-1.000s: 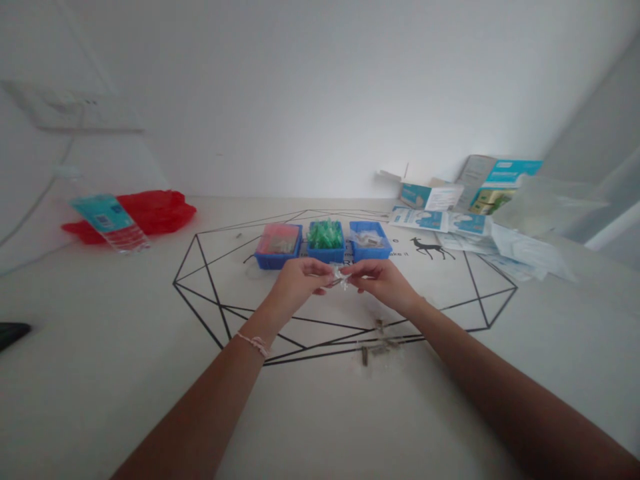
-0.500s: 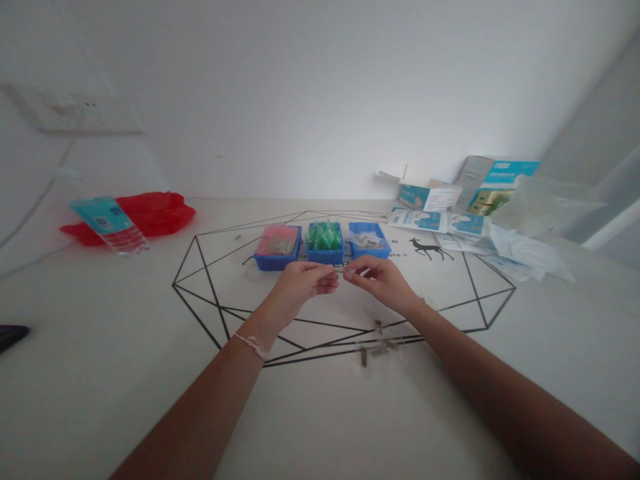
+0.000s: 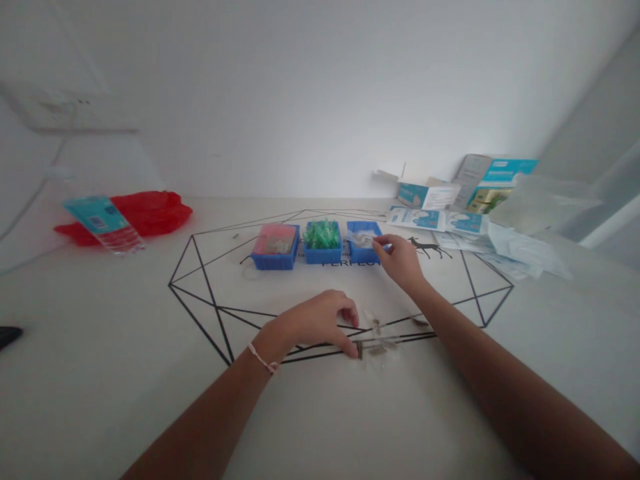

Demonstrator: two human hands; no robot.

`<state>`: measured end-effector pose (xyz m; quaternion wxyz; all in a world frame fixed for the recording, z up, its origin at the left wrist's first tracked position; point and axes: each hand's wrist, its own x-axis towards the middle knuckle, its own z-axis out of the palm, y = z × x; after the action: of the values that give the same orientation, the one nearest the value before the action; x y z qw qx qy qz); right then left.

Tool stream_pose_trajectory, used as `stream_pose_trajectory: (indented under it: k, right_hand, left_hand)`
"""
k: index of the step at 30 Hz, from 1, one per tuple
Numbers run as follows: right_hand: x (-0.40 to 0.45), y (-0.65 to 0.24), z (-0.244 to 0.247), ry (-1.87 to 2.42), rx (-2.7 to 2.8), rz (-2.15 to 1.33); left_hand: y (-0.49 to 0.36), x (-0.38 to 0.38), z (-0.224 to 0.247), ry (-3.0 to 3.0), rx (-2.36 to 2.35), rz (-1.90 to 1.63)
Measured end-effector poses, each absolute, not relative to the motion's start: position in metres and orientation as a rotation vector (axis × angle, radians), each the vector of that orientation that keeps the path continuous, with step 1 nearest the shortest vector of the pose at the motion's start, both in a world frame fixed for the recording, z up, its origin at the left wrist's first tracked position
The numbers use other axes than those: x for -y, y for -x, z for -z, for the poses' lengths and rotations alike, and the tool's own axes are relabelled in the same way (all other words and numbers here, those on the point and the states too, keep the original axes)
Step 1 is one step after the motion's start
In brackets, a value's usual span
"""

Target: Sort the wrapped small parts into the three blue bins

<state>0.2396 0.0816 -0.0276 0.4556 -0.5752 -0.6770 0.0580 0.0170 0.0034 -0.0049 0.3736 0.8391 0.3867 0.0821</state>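
My left hand is low over the table, thumb and fingers apart, its thumb tip beside a small metallic piece. Several small clear packets with dark pieces lie just right of it. My right hand is at the right edge of the right blue bin, which holds whitish packets. Its thumb and index finger are pressed together; whatever is between them is too small to make out. Left of that bin stand a blue bin with green pieces and a blue bin with pink and clear packets.
A clear bottle lies by a red plastic bag at the left. Boxes and flat white-blue packets are at the back right. A dark object sits at the left edge.
My hands, together in front of the bins before, have separated. The left has come down toward the small packets and opened; the right has moved right and up to the right bin.
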Motion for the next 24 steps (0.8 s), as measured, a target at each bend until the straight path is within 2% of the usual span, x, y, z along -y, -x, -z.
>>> stream_pose_trajectory:
  k: [7, 13, 15, 20, 24]
  right_hand:
    - [-0.077, -0.228, 0.034, 1.552, 1.941, 0.024]
    - [-0.069, -0.225, 0.027, 1.474, 1.768, -0.01]
    - [-0.063, -0.223, 0.022, 1.37, 1.781, -0.186]
    - [-0.04, -0.214, 0.01, 1.102, 1.864, -1.247]
    - [-0.028, -0.21, 0.005, 0.983, 1.749, -1.42]
  left_hand:
    - [-0.018, -0.005, 0.006, -2.033, -1.026, -0.235]
    - [-0.008, -0.011, 0.002, -1.683, -0.934, -0.334]
    - [-0.003, -0.012, -0.002, -1.541, -0.928, -0.409]
    - [0.003, -0.014, -0.009, -1.376, -1.016, -0.678]
    - [0.003, -0.021, -0.005, -1.213, -1.103, -0.96]
